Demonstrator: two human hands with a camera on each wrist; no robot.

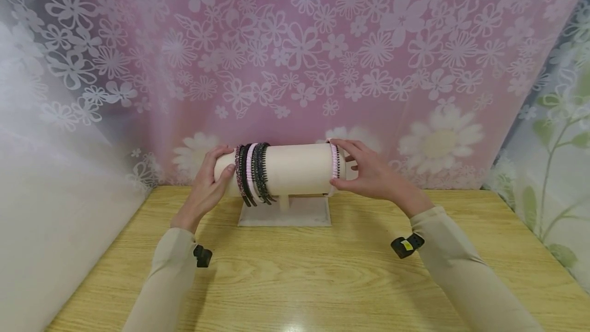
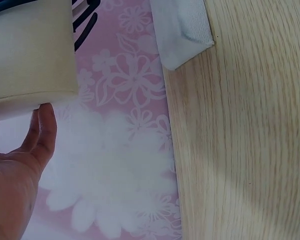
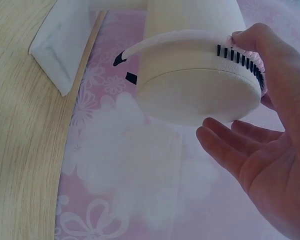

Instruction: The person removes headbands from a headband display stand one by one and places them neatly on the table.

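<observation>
A cream padded cylinder lies sideways on a T-shaped headband display stand, whose pale base rests on the table. My left hand holds the cylinder's left end, thumb in front and fingers over the top. Beside it, several headbands sit round the cylinder: a speckled reddish one, a black one, a pink one and dark glittery ones. At the right end my right hand pinches a pink toothed headband between thumb and fingers. In the right wrist view, its black tips show under the cylinder.
The stand is near the back edge of a wood-grain table. A pink floral curtain hangs right behind it, with pale sheets at both sides. Black wrist cameras are strapped over the sleeves.
</observation>
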